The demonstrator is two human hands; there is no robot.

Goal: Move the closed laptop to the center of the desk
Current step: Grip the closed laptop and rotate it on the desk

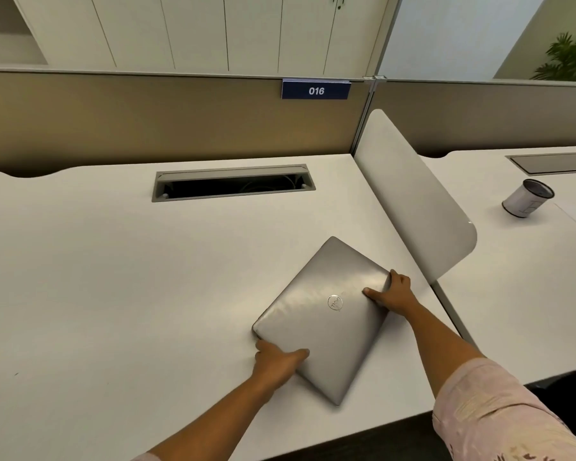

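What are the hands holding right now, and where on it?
The closed laptop: left hand grips its near-left edge, right hand its right corner.

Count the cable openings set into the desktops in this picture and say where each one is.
2. An open cable tray sits at the back of the near desk; a closed hatch lies on the neighbouring desk, cut off by the right edge. Others may be out of view.

The desk lay wide and bare left of the laptop, back to the open cable slot. A white divider blocked the right side.
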